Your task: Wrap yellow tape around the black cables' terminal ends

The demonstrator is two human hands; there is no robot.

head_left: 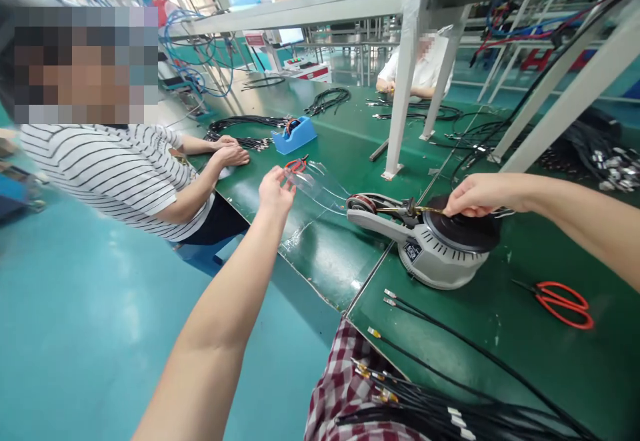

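Observation:
My left hand (277,189) reaches out over the green table, its fingers closed on the near end of a clear plastic film (325,191). The film trails from there toward the front of a grey round tape dispenser (445,261). At the dispenser, my right hand (470,195) pinches the end of a thin amber tape (431,210) above the black disc (457,227). A reel (361,205) sits at the dispenser's front end.
Red-handled scissors (565,304) lie at right, another pair (297,165) beyond my left hand. Black cables (450,354) cross the near edge and my lap. A blue tape holder (296,135) stands near a co-worker (130,174) at left. White posts (404,81) rise from the table.

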